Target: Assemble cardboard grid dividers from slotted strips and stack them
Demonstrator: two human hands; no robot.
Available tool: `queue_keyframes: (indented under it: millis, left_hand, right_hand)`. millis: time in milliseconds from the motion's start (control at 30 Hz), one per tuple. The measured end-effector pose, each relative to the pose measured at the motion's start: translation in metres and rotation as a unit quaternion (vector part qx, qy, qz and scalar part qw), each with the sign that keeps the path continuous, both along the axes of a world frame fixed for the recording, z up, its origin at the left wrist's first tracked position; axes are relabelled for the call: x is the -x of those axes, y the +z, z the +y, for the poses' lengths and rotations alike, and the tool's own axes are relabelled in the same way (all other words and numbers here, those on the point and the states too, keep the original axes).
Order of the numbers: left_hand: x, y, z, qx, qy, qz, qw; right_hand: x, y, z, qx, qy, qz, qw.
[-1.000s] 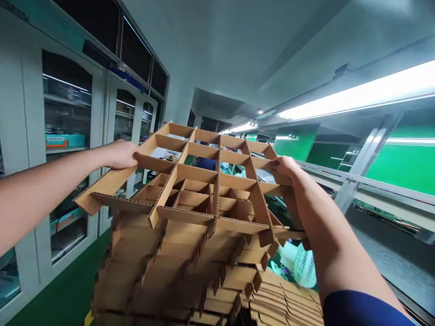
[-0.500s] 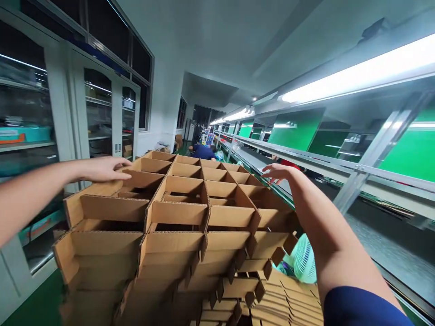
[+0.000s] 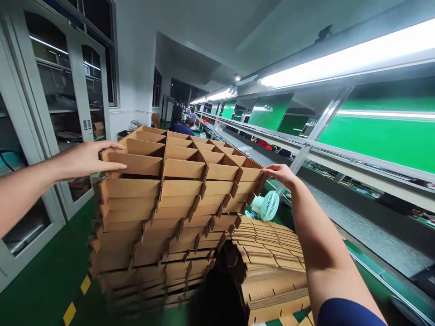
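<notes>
A tall stack of assembled cardboard dividers (image 3: 132,217) stands in front of me, each a grid of interlocked strips with open cells. My left hand (image 3: 93,157) grips the near left corner of the top cardboard divider (image 3: 183,169), its thumb and fingers on either side of the edge. At the opposite corner, my right hand (image 3: 280,174) pinches that same divider with fingertips and thumb. The top divider lies roughly level with the stack below it; whether it is lifted clear I cannot tell.
Flat slotted cardboard strips (image 3: 272,253) are piled to the right of the stack. Behind them is a mint-green fan (image 3: 270,206). A long workbench (image 3: 340,217) runs along the right, glass-door cabinets (image 3: 57,104) along the left. Farther back, a person in dark blue (image 3: 181,129) is bent low.
My right hand has come down from above the divider onto its right corner. My left hand has shifted to grasp the near left corner. The view has moved, showing more of the stack's front.
</notes>
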State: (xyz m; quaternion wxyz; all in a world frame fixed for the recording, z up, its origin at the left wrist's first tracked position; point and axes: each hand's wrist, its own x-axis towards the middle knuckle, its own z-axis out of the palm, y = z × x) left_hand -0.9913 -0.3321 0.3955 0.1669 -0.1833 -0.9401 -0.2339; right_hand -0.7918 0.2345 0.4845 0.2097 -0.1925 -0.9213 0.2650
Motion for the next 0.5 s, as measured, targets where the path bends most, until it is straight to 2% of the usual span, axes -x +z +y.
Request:
queue_keyframes:
  millis: [67,133,200,233,300,367,433,500]
  left_hand:
    - [-0.007,0.002,0.007,-0.042,-0.025,-0.011,0.999]
    - [-0.022,-0.002,0.012,-0.102,-0.029,0.066,0.992]
    - [-0.047,-0.015,0.016,-0.17,-0.01,0.193,0.966]
    - [-0.062,-0.025,0.019,-0.195,-0.004,0.258,0.946]
    - [-0.096,-0.053,0.028,-0.218,-0.027,0.352,0.91]
    - [-0.132,-0.094,0.049,-0.202,-0.098,0.369,0.902]
    - [-0.174,-0.145,0.082,-0.163,-0.194,0.3,0.92]
    - [-0.225,-0.201,0.127,-0.104,-0.309,0.16,0.932]
  right_hand:
    - [-0.003,-0.008,-0.008,-0.041,-0.047,0.03,0.998]
    - [-0.019,-0.025,-0.017,-0.091,-0.093,0.07,0.989]
    - [-0.051,-0.057,-0.027,-0.13,-0.105,0.114,0.979]
    - [-0.074,-0.08,-0.031,-0.146,-0.098,0.131,0.976]
    - [-0.134,-0.137,-0.039,-0.18,-0.069,0.134,0.972]
    - [-0.21,-0.207,-0.049,-0.195,-0.066,0.096,0.974]
    - [-0.3,-0.28,-0.063,-0.164,-0.138,0.04,0.976]
    - [-0.395,-0.348,-0.084,-0.105,-0.266,-0.014,0.958]
